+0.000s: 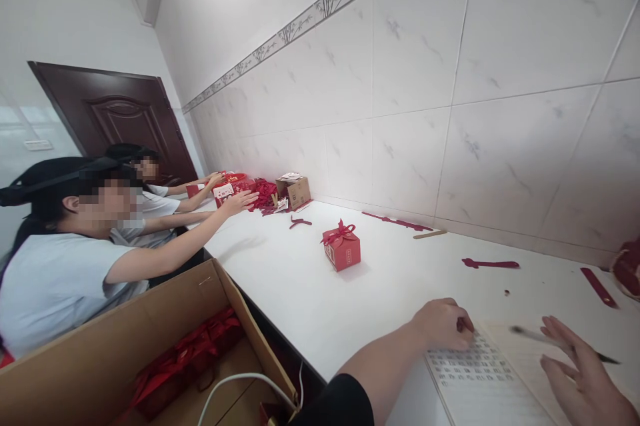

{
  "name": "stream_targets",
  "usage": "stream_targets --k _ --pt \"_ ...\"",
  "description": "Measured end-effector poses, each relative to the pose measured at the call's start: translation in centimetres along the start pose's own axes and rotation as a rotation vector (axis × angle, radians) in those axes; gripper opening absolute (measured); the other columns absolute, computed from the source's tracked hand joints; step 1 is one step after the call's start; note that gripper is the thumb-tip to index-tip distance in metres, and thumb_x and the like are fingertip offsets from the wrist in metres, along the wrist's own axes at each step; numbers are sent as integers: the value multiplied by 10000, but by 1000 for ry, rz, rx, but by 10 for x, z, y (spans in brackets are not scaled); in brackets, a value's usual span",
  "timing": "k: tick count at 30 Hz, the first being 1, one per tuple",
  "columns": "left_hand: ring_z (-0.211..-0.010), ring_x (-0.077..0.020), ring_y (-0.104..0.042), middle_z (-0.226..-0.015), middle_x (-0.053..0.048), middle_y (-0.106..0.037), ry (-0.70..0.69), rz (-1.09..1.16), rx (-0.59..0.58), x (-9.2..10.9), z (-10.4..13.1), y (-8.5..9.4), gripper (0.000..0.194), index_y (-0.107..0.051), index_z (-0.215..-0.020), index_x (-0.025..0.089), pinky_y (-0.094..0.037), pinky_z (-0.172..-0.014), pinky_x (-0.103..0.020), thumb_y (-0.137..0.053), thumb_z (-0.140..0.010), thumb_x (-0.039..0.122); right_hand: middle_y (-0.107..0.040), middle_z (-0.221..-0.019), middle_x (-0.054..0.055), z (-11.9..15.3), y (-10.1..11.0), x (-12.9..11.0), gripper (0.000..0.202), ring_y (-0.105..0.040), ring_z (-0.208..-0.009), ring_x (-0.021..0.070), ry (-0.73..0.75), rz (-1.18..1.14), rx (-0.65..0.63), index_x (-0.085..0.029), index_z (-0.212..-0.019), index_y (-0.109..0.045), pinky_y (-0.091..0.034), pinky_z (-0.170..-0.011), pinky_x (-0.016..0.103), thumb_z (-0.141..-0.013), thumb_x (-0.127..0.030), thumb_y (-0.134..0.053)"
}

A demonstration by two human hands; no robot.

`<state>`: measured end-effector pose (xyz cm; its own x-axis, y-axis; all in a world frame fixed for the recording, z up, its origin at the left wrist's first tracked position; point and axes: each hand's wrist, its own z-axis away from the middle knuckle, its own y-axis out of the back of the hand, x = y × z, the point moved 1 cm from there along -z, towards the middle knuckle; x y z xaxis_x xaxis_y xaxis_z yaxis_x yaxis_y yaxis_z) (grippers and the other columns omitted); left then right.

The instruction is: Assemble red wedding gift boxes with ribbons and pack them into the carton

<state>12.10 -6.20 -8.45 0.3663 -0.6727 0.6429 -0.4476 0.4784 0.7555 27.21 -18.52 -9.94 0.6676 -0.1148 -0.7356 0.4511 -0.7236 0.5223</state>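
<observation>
Clamping dark-tipped pen in right grip, left grip together on handwritten notebook

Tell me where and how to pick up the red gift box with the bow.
Probably grip the red gift box by its flat side walls, reaching in low from the near side; it stands upright, and the ribbon bow on top could crush.

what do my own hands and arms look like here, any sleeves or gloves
Both hands are bare: no glove shows on the left hand or the right hand. A plain black sleeve covers the upper part of the left arm, leaving the forearm uncovered, with no watch in sight. The right sleeve is out of view.
</observation>
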Motion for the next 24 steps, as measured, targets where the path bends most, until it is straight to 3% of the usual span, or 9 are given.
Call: stream_targets --k 4,9,15,20,24 --pt "-734 -109 -564 -824 -15 -569 6 -8 -2 3 2 3 173 -651 -802 148 -478 -853 -236 -543 -674 105 -530 -1271 153 -1 5 -5 667 -663 -801 340 -101 -43 -64 -215 -1221 -494 -542 -648 468 -606 -460 -413" --pt "-734 -113 -565 -803 -23 -570 -15 -16 -5 7 4 7 160 -653 -797 131 -485 -831 -229 -553 -675 105 -538 -1277 103 3 10 -19 605 -645 -904 312 -68 -23 -67 -206 -1180 -548 -555 -622 382 -676 -511 -407" --pt "-698 -108 -557 -811 -23 -572 -10 -8 4 5 3 6 176 -650 -776 134 -500 -794 -238 -531 -657 83 -593 -1209 78 6 3 -14 476 -656 -886 251 66 -37 3 -216 -1075 -609 -535 -542 281 -743 -484 -399" --pt "-704 -105 -555 -848 -27 -576 -4 9 -11 2 2 3 182 -653 -799 136 -493 -805 -233 -546 -655 102 -667 -998 63 5 2 -12 384 -643 -901 251 224 22 116 -219 -1036 -582 -523 -575 312 -791 -404 -352" --pt "-747 -127 -567 -803 -34 -579 -18 -31 -12 3 1 5 197 -661 -810 127 -492 -808 -239 -537 -660 92 -677 -858 44 7 2 -15 371 -655 -753 222 308 98 138 -226 -1064 -566 -524 -633 336 -802 -378 -352"
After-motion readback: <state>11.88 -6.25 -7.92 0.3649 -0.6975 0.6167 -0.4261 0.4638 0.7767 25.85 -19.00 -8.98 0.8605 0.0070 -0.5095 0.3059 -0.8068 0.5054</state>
